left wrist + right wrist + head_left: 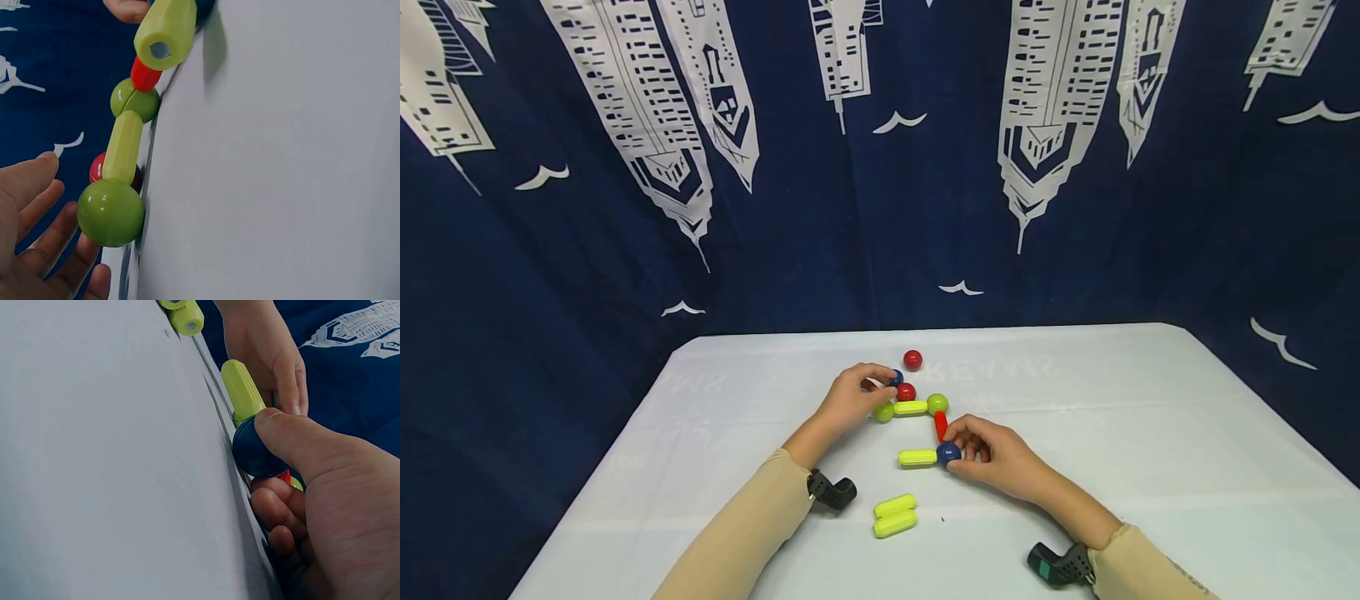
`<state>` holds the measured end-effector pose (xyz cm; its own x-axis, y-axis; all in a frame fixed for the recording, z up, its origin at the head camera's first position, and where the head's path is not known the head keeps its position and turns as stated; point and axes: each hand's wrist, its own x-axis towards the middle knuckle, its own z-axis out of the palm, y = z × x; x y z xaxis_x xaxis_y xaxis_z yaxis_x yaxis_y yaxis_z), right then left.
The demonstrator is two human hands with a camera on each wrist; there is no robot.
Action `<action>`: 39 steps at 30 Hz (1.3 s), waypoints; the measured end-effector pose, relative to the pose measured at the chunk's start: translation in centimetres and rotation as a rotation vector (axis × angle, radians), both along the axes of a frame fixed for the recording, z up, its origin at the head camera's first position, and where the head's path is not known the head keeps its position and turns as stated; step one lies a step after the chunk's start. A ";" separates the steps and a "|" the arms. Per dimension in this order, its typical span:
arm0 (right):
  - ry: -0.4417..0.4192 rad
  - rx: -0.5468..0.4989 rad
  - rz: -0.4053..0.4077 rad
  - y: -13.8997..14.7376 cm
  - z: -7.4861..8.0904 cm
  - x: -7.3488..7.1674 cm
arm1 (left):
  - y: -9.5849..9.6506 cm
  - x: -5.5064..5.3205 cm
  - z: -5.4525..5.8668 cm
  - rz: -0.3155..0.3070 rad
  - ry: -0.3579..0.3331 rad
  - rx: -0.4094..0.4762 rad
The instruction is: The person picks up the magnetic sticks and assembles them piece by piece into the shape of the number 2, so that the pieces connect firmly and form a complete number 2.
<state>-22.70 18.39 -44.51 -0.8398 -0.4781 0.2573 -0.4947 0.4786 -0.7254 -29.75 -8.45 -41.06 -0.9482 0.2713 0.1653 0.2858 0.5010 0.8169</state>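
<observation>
A dark blue curtain (865, 233) printed with white buildings hangs at twelve o'clock, behind a white table (1075, 375). Tan sleeves (737, 525) come in from seven and five o'clock, with black wrist cameras (833, 490) just beyond their cuffs. The right hand (996, 454), at four o'clock from the left, is mostly closed, its fingers curled and its thumb pinching the front blue ball (948, 453). The left hand (856, 392) is part open, fingers loosely bent and thumb apart, with fingertips at the back blue ball (897, 378); whether it grips that ball I cannot tell. From the front blue ball a yellow-green rod (917, 457) points to nine o'clock, and two loose rods (895, 515) lie together at half past seven. A second yellow-green rod (911, 407) joins the left green ball (883, 412) to the right green ball (937, 404); from the latter a red rod (941, 427) runs towards six o'clock, to the right fingertips. A red ball (906, 392) sits at twelve o'clock of that second rod; another red ball (912, 360) rests at half past one from the back blue ball
</observation>
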 end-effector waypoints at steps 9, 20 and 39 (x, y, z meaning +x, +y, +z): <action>0.008 -0.001 0.004 -0.1 0.1 0.1 | 0.6 -1.5 -0.4 -0.031 -0.089 -0.037; -0.003 -0.001 -0.003 -0.1 0.0 0.0 | 1.4 -2.5 -0.7 -0.105 -0.134 -0.147; -0.009 -0.001 -0.005 -0.1 0.1 0.1 | 1.6 -2.5 -0.6 -0.037 -0.146 -0.053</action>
